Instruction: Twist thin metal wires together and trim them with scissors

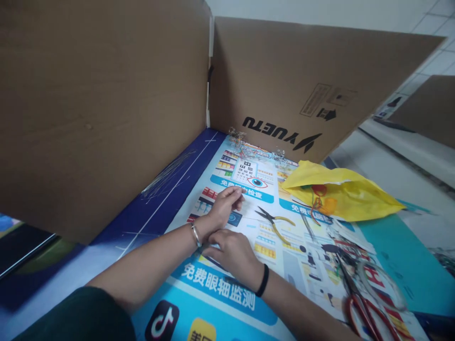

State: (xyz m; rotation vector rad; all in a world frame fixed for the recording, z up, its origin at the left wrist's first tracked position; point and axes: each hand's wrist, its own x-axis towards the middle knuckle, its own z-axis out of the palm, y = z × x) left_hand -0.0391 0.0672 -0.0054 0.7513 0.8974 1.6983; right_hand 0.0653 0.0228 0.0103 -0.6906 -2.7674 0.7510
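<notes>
On the printed sheet [213,303], just beyond the hands, lay the yellow-handled pliers [272,220], jaws toward the far left and handles spread. They looked stiff, small and fairly light, perhaps a little heavier at the metal end; the curved yellow handles seemed the place to take hold, being less slippery than the bare jaws. The left hand [227,206] had its grip curled, thumb near the forefinger; the right hand [232,251] was bent in close to the left wrist. Whether either grip was pinching anything, I could not tell: the fingers hid their own undersides, and any fine strand there would have been lost. The red-handled scissors [369,317] were blurred and cut off at the lower edge, and the yellow bag [359,196] hid most of its contents.
</notes>
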